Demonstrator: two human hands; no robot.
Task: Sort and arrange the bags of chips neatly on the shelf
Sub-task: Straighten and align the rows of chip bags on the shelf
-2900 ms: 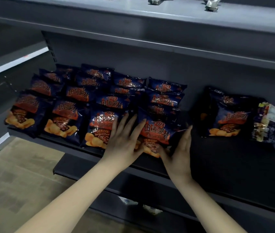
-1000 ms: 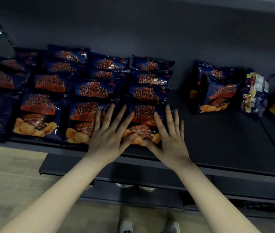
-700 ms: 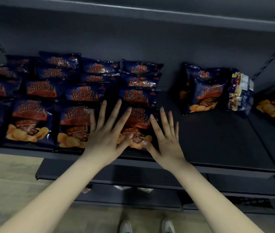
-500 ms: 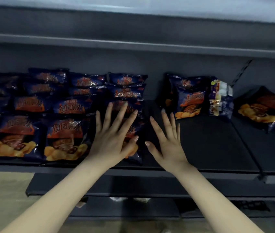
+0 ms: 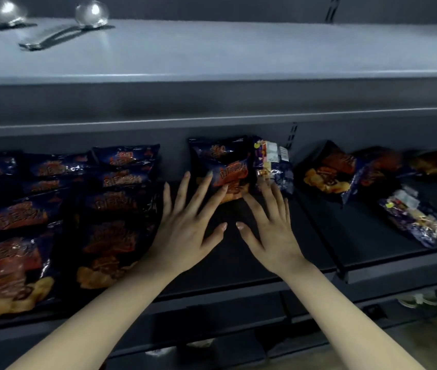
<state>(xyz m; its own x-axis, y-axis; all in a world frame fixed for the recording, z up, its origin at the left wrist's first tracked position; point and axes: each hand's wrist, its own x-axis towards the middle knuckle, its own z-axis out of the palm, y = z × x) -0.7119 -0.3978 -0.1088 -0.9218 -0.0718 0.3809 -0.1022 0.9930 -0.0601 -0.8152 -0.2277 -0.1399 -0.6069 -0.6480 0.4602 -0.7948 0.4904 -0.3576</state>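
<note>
Several dark blue chip bags with orange print lie in neat rows [image 5: 110, 209] on the left part of the dark shelf [image 5: 238, 265]. A small pile of the same bags [image 5: 225, 161] leans at the back, with a bag showing its white label side [image 5: 272, 164] just right of it. My left hand [image 5: 188, 228] and my right hand [image 5: 270, 231] hover flat with fingers spread over the bare shelf. Their fingertips reach the front of that pile. Neither hand holds anything.
Further right, past a shelf divider [image 5: 318, 222], lie loose chip bags [image 5: 329, 172] and another label-side bag [image 5: 409, 217]. A grey upper shelf [image 5: 238, 49] with metal ladles [image 5: 59, 30] overhangs. A lower shelf edge [image 5: 212, 303] runs below my wrists.
Both hands lifted off the front-row bags and moved right and toward the back pile. The view swung up and right, showing the upper shelf.
</note>
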